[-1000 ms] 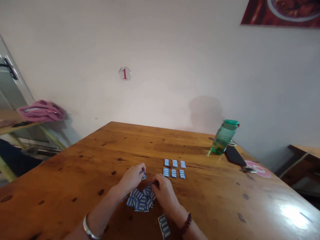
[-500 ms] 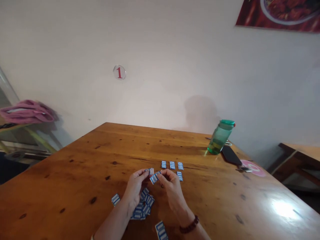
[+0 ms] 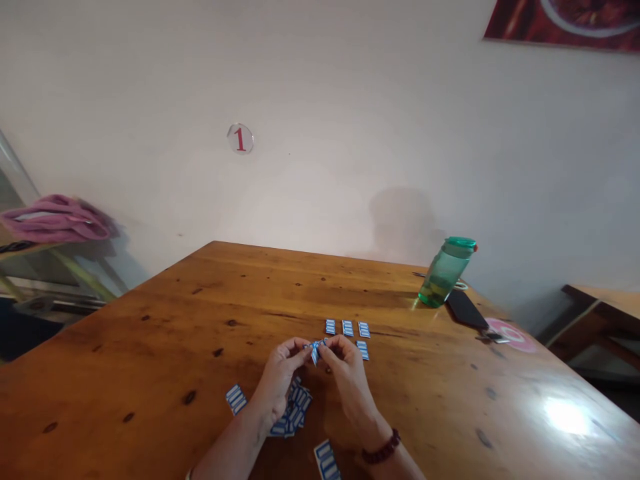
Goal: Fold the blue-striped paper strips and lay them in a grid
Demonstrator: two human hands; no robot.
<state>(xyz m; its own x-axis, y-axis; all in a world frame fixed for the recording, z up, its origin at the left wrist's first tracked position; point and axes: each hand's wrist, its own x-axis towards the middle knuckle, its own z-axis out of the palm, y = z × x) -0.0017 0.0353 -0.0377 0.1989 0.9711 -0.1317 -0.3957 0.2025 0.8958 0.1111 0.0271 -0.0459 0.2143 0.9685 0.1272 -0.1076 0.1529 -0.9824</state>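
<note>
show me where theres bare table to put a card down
Free: the wide stretch of table left of the hands, and the far part between the laid-out cards and the wall. Crowded: around the card pile under both hands, and by the green bottle.

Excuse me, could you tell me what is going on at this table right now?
A person sits at a wooden table, pinching small blue-and-white packets between the left hand and right hand, raised just above the surface. A loose heap of the same packets lies under the hands, with single ones beside it. Beyond the hands, several packets sit in a tidy grid. A green bottle stands at the far right edge.
</note>
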